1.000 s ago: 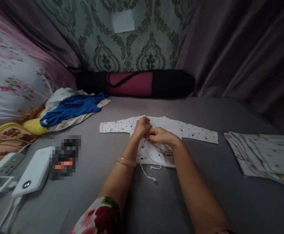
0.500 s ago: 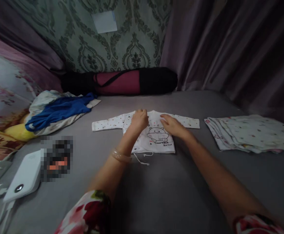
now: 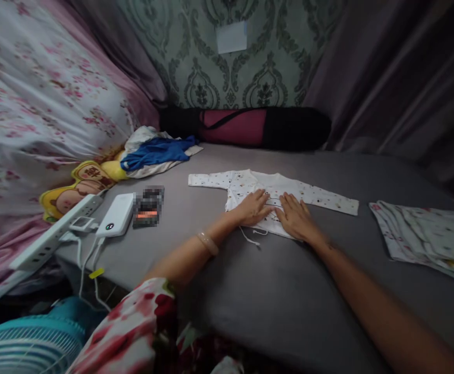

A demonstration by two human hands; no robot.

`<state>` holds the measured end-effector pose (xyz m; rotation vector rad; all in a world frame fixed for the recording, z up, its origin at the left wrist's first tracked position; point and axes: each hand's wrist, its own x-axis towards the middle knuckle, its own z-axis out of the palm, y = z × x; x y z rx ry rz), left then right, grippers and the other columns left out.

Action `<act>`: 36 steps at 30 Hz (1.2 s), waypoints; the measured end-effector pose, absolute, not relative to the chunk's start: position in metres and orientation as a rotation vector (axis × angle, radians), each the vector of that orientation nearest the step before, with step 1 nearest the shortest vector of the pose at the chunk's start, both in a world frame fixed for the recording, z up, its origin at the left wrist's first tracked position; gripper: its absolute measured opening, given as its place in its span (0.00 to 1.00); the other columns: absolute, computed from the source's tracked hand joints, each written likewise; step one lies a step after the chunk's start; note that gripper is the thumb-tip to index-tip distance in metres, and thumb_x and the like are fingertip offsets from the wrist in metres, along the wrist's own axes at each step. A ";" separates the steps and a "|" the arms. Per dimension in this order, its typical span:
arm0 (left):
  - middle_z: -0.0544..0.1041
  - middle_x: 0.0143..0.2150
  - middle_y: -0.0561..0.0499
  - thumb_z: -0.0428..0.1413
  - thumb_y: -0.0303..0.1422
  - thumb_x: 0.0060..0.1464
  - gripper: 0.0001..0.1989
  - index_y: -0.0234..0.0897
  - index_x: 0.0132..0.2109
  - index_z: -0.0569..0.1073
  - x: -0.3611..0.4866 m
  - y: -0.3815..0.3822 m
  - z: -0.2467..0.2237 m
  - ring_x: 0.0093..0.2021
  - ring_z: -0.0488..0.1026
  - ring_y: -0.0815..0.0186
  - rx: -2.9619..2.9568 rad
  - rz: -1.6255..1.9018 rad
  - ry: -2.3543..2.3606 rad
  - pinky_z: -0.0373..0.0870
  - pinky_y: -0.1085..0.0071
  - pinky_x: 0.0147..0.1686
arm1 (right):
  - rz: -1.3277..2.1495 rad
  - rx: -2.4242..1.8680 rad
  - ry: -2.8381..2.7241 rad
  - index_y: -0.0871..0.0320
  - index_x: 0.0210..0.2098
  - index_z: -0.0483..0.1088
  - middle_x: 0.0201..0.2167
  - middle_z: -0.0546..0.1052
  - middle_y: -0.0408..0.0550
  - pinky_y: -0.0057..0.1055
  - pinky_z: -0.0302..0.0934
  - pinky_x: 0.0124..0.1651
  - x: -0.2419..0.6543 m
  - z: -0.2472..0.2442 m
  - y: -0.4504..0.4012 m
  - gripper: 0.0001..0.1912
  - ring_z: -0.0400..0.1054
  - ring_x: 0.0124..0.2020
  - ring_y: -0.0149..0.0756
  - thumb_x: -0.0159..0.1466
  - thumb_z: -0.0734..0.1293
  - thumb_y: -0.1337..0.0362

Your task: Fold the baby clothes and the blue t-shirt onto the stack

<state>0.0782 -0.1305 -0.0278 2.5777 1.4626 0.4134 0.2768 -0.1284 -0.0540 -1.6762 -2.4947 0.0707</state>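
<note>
A small white long-sleeved shirt [image 3: 246, 180] with tiny prints lies spread on the grey sheet, both sleeves stretched sideways and two white ties at its lower edge. My left hand [image 3: 253, 206] rests flat on the middle of the shirt, fingers spread, a pale bangle on the wrist. Beside it, my right hand [image 3: 295, 215] lies flat on the right part of the body, fingers apart. Between and under the hands, the printed drawing on the front is mostly covered. Neither hand grips anything.
Folded printed cloths [image 3: 425, 236] are stacked at the right. A blue and white cloth heap [image 3: 160, 153] lies back left, near a yellow cushion [image 3: 81, 189]. White power bank [image 3: 116, 215], power strip [image 3: 55, 234] and cables sit left. A long black and maroon bag [image 3: 235, 127] lies behind.
The view has turned left, bringing a teal fan into sight. Both hands have come down from the shirt's upper part to its middle and flattened, the left one opening from a closed shape.
</note>
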 end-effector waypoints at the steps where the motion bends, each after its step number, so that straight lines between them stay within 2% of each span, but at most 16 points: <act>1: 0.64 0.63 0.38 0.44 0.40 0.64 0.24 0.29 0.60 0.64 0.068 -0.128 -0.023 0.64 0.60 0.60 2.520 0.522 1.511 0.56 0.64 0.61 | 0.097 -1.679 -2.496 0.67 0.66 0.53 0.68 0.52 0.58 0.49 0.37 0.68 0.278 -0.052 -0.128 0.32 0.42 0.69 0.46 0.69 0.47 0.53; 4: 0.74 0.51 0.39 0.48 0.33 0.60 0.15 0.30 0.49 0.74 0.023 -0.128 -0.014 0.52 0.70 0.61 2.184 0.819 1.921 0.64 0.67 0.53 | 0.089 -1.635 -2.455 0.65 0.64 0.56 0.67 0.55 0.59 0.49 0.41 0.66 0.275 -0.039 -0.136 0.29 0.46 0.67 0.48 0.69 0.50 0.55; 6: 0.77 0.41 0.41 0.50 0.30 0.57 0.12 0.31 0.40 0.77 -0.009 -0.135 -0.015 0.44 0.73 0.60 1.962 0.808 2.115 0.67 0.66 0.48 | 0.024 -1.540 -2.409 0.63 0.59 0.63 0.62 0.63 0.60 0.46 0.48 0.63 0.267 -0.023 -0.150 0.25 0.54 0.63 0.48 0.68 0.53 0.57; 8: 0.77 0.35 0.44 0.51 0.30 0.55 0.10 0.33 0.35 0.78 -0.033 -0.145 -0.019 0.40 0.72 0.61 1.867 0.740 2.140 0.67 0.66 0.45 | 0.063 -1.432 -2.458 0.59 0.47 0.71 0.49 0.74 0.56 0.39 0.57 0.53 0.252 -0.007 -0.172 0.20 0.66 0.52 0.44 0.69 0.53 0.56; 10: 0.77 0.35 0.46 0.52 0.31 0.54 0.10 0.34 0.34 0.78 -0.046 -0.154 -0.024 0.40 0.72 0.62 1.859 0.724 2.121 0.66 0.67 0.45 | 0.236 -1.400 -2.610 0.56 0.36 0.72 0.37 0.76 0.51 0.33 0.61 0.41 0.232 0.004 -0.196 0.20 0.70 0.38 0.40 0.69 0.54 0.53; 13: 0.76 0.37 0.46 0.52 0.32 0.55 0.10 0.34 0.35 0.78 -0.049 -0.160 -0.029 0.42 0.70 0.63 1.857 0.767 2.113 0.66 0.68 0.46 | 0.303 -1.396 -2.743 0.56 0.35 0.71 0.36 0.75 0.49 0.32 0.58 0.35 0.203 0.010 -0.223 0.14 0.70 0.36 0.39 0.68 0.58 0.56; 16: 0.76 0.36 0.46 0.52 0.32 0.55 0.11 0.33 0.35 0.78 -0.046 -0.160 -0.029 0.41 0.70 0.62 1.813 0.802 2.090 0.65 0.67 0.46 | 0.265 -1.371 -2.816 0.57 0.37 0.70 0.37 0.75 0.51 0.32 0.58 0.35 0.180 0.013 -0.235 0.13 0.70 0.38 0.39 0.69 0.56 0.63; 19: 0.76 0.35 0.47 0.52 0.32 0.55 0.11 0.34 0.34 0.78 -0.047 -0.161 -0.028 0.40 0.70 0.63 1.776 0.874 2.053 0.66 0.68 0.45 | 0.351 -1.311 -2.845 0.56 0.37 0.71 0.37 0.76 0.51 0.31 0.57 0.35 0.160 0.021 -0.237 0.13 0.71 0.37 0.39 0.69 0.56 0.62; 23: 0.76 0.31 0.49 0.53 0.33 0.54 0.10 0.34 0.33 0.77 -0.053 -0.162 -0.030 0.36 0.70 0.65 1.662 0.970 2.001 0.66 0.71 0.40 | 0.654 -1.227 -2.758 0.56 0.35 0.71 0.33 0.77 0.49 0.30 0.55 0.34 0.126 0.034 -0.233 0.11 0.71 0.35 0.38 0.67 0.58 0.61; 27: 0.74 0.28 0.51 0.52 0.34 0.54 0.10 0.32 0.33 0.76 -0.060 -0.161 -0.030 0.32 0.69 0.67 1.484 1.084 1.916 0.66 0.74 0.33 | 0.979 -1.135 -2.490 0.58 0.33 0.72 0.31 0.78 0.48 0.28 0.55 0.33 0.089 0.035 -0.219 0.10 0.70 0.32 0.34 0.65 0.61 0.62; 30: 0.74 0.27 0.51 0.52 0.35 0.54 0.10 0.32 0.34 0.75 -0.065 -0.162 -0.030 0.30 0.69 0.69 1.409 1.156 1.851 0.65 0.75 0.30 | 1.246 -1.156 -2.193 0.58 0.29 0.70 0.24 0.75 0.45 0.26 0.55 0.28 0.072 0.033 -0.198 0.09 0.66 0.24 0.30 0.64 0.62 0.63; 33: 0.74 0.27 0.51 0.51 0.34 0.54 0.10 0.32 0.34 0.75 -0.064 -0.165 -0.028 0.30 0.69 0.69 1.415 1.168 1.861 0.64 0.75 0.30 | 1.532 -1.227 -1.806 0.58 0.29 0.68 0.20 0.71 0.41 0.24 0.51 0.20 0.080 0.037 -0.172 0.08 0.60 0.17 0.25 0.63 0.61 0.63; 36: 0.73 0.25 0.52 0.51 0.35 0.55 0.11 0.34 0.31 0.74 -0.056 -0.169 -0.023 0.29 0.68 0.68 1.483 1.066 1.978 0.63 0.74 0.30 | 1.585 -1.280 -1.595 0.58 0.29 0.65 0.22 0.70 0.40 0.23 0.46 0.16 0.114 0.047 -0.148 0.08 0.56 0.15 0.23 0.62 0.62 0.62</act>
